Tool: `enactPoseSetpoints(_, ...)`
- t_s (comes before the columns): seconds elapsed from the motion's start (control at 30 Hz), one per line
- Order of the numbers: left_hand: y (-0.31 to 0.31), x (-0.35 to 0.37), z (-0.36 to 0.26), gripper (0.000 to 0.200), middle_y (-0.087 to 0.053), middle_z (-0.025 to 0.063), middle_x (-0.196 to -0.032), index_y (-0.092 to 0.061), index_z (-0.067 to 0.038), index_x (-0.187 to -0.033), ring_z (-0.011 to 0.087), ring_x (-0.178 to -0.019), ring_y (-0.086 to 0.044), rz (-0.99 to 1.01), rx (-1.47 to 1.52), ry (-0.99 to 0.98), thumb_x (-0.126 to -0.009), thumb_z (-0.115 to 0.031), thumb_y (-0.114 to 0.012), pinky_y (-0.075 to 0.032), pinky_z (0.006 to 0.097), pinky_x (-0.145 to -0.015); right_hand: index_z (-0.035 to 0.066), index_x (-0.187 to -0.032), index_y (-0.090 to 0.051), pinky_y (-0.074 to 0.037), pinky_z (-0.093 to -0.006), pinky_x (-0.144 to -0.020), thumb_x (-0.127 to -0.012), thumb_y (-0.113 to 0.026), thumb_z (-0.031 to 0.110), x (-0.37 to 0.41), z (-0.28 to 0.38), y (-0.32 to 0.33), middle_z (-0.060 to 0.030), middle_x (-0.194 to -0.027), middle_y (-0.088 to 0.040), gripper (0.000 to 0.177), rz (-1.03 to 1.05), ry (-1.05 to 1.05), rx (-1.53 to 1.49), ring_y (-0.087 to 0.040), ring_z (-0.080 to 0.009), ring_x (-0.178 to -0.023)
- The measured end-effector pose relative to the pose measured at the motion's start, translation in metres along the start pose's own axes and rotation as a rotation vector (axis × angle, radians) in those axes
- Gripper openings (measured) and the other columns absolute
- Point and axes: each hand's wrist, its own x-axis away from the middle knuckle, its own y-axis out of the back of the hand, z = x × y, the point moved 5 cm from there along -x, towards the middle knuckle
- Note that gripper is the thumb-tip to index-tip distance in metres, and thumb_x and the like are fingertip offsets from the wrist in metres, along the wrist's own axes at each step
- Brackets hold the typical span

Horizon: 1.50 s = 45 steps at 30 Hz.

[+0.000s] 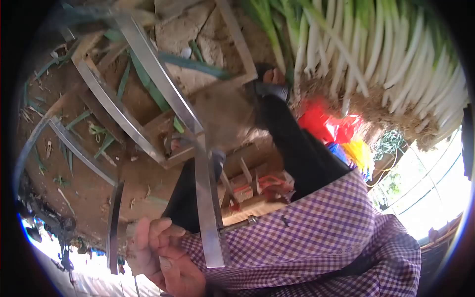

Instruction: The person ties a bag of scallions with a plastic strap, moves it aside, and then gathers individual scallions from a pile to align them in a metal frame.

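We note our left hand (pixel 166 257) at lower left, fingers curled with the thumb a little apart; whether anything is pinched, we cannot tell. Nearest it are two flat, silvery metal strips: the long upright strip (pixel 210 213) running down over our purple-and-white checked garment (pixel 307 222), just right of the fingers, and the short dark-faced strip (pixel 115 227) at their left, contact unclear. Beyond our dark-clad legs (pixel 292 141), white-stemmed green onions (pixel 376 54) lie massed at upper right, roots near a bright red bundle (pixel 329 123).
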Motion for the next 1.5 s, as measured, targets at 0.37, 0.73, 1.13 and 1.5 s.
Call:
enactPoseSetpoints(0.37, 0.004, 0.016, -0.021, 0.061, -0.059, 0.0228, -0.127, -0.038, 0.009, -0.146, 0.0305, -0.111, -0.058, -0.045, 0.194, -0.495, -0.101, -0.030, -0.051, -0.046, 0.0402, -0.100, 0.005, -0.098, -0.071, -0.054, -0.0467, -0.086, -0.088, -0.065, 0.028, 0.065, -0.119, 0.175, -0.0160, -0.096, -0.072, 0.025, 0.971, -0.187, -0.672, -0.068, -0.0368, -0.091)
enactPoseSetpoints(0.73, -0.022, 0.093, 0.014, 0.043, -0.062, 0.0120, -0.122, -0.050, 0.004, -0.140, 0.0176, -0.100, -0.057, -0.129, 0.196, -0.767, -0.103, -0.018, -0.049, -0.043, 0.0310, -0.088, 0.002, -0.103, -0.075, -0.053, -0.0434, -0.091, -0.086, -0.070, 0.033, 0.207, -0.226, 0.250, -0.0187, -0.100, -0.074, 0.035, 0.918, -0.414, -0.830, -0.070, -0.0343, -0.097)
enactPoseSetpoints(1.13, -0.018, 0.117, 0.045, 0.045, -0.056, 0.0135, -0.133, -0.051, -0.001, -0.141, 0.0247, -0.114, -0.055, -0.086, -0.176, -0.883, -0.102, -0.024, -0.054, -0.043, 0.0377, -0.099, 0.003, -0.138, -0.055, -0.041, -0.0434, -0.107, -0.085, -0.075, 0.044, 0.337, -0.239, 0.222, -0.0178, -0.137, -0.058, 0.069, 0.810, -1.356, -1.041, -0.056, -0.0317, -0.123)
enactPoseSetpoints(1.5, 0.006, 0.123, 0.057, 0.044, -0.062, 0.0115, -0.124, -0.051, 0.002, -0.139, 0.0198, -0.100, -0.058, -0.090, -0.003, -0.829, -0.101, -0.020, -0.057, -0.046, 0.0327, -0.090, 0.001, -0.131, -0.059, -0.045, -0.0406, -0.096, -0.087, -0.074, 0.038, 0.358, -0.247, 0.207, -0.0154, -0.124, -0.062, 0.059, 0.766, -1.445, -0.983, -0.059, -0.0283, -0.110)
